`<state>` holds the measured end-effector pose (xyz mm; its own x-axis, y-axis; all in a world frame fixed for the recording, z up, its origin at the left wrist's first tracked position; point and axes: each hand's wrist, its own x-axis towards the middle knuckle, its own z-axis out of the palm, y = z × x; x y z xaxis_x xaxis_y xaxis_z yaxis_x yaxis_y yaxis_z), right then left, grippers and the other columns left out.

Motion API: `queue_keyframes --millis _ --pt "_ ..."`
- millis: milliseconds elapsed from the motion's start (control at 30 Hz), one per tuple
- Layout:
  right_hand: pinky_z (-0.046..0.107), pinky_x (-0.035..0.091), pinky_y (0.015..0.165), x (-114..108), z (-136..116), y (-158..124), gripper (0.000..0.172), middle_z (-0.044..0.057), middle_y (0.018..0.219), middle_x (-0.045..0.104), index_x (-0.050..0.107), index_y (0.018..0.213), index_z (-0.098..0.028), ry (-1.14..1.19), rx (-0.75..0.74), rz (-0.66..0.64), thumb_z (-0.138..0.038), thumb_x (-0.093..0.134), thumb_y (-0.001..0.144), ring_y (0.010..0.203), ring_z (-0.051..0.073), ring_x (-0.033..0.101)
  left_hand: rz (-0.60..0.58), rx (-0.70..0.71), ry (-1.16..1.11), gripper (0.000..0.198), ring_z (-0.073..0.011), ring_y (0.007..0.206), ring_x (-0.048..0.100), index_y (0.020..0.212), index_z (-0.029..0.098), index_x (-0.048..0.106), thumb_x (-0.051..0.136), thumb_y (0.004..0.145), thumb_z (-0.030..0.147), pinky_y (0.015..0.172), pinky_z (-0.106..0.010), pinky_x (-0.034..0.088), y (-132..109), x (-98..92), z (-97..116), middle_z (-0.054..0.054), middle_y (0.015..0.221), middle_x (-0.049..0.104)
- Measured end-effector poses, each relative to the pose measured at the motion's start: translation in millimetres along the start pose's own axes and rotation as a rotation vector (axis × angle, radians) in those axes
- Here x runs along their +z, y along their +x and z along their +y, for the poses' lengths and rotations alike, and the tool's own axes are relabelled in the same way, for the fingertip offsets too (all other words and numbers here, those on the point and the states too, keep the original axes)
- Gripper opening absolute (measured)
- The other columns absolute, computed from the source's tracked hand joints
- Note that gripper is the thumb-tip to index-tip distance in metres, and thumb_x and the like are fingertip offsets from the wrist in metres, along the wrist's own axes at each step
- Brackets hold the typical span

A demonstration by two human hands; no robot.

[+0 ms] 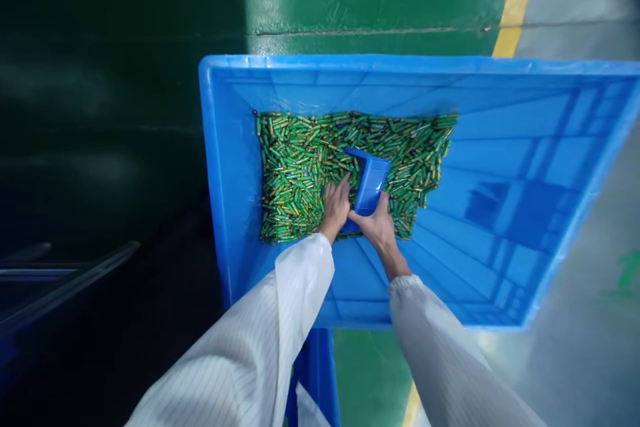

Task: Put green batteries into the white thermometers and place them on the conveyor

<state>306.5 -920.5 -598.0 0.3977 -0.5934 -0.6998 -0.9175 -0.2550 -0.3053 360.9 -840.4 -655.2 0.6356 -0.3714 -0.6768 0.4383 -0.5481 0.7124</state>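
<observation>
A large blue plastic crate (pixel 210 147) holds a flat layer of green cylindrical batteries (pixel 300 173) with gold-coloured ends, lying loose in many directions. At the middle of the layer stands a small blue plastic scoop or bin (pixel 369 183), tilted, its lower end down among the batteries. My left hand (pixel 335 208) presses against its left side, and my right hand (pixel 376 221) grips it from the lower right. Both white striped sleeves reach in over the crate's near rim. The scoop's lower end is hidden by my hands.
A second blue crate or stand (pixel 314 373) shows below the near rim, under my arms. Around the crate lies glossy green floor with a yellow line (pixel 517 0) and a grey floor area at right. Dark shiny surfaces fill the left side.
</observation>
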Motion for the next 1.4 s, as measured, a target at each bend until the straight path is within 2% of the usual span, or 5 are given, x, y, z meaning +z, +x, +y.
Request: queue_keyframes --millis 200,367,600,1033,1400 --pt "0.035 0.056 0.082 4 21 13 0.078 0.007 0.117 0.066 0.036 0.135 -0.021 0.355 -0.064 -0.211 -0.043 0.063 0.065 0.100 0.024 0.065 0.056 0.067 0.129 0.050 -0.0246 0.152 -0.005 0.149 0.037 0.038 0.027 0.101 0.044 0.123 -0.055 0.004 -33 -1.1 6 0.005 0.162 0.021" --pt "0.037 0.058 0.078 5 24 16 0.080 0.008 0.116 0.067 0.035 0.137 -0.020 0.469 -0.054 -0.306 -0.039 0.063 0.063 0.099 0.025 0.066 -0.031 0.291 0.297 0.048 -0.0210 0.145 0.030 0.146 0.034 0.043 0.025 0.102 0.038 0.121 -0.041 0.024 -47 -44.1 11 0.001 0.155 0.039" --pt "0.038 0.054 0.089 2 23 15 0.085 0.008 0.128 0.061 0.034 0.137 -0.021 0.389 -0.086 -0.270 -0.041 0.069 0.062 0.110 0.025 0.062 0.405 -0.190 0.441 0.057 -0.0333 0.145 0.027 0.151 0.014 0.029 0.038 0.097 0.029 0.118 -0.049 0.023 -46 -112.0 -20 -0.019 0.157 0.028" --pt "0.039 0.047 0.073 14 -11 -35 0.080 0.014 0.094 0.069 0.034 0.138 -0.014 -0.332 -0.223 -0.180 -0.037 0.070 0.070 0.085 0.037 0.067 0.221 -0.423 0.213 0.062 -0.0320 0.140 0.039 0.143 0.025 0.045 0.040 0.093 0.060 0.117 -0.044 0.025 -28 -118.3 -61 -0.013 0.148 0.046" --pt "0.038 0.047 0.072 56 -38 -50 0.072 0.012 0.087 0.068 0.039 0.128 -0.013 -0.191 -0.277 -0.282 -0.036 0.070 0.067 0.082 0.036 0.067 0.339 -0.450 0.097 0.062 -0.0252 0.136 0.045 0.143 0.020 0.046 0.032 0.096 0.059 0.113 -0.036 0.032 -42 -113.3 -42 -0.012 0.145 0.052"
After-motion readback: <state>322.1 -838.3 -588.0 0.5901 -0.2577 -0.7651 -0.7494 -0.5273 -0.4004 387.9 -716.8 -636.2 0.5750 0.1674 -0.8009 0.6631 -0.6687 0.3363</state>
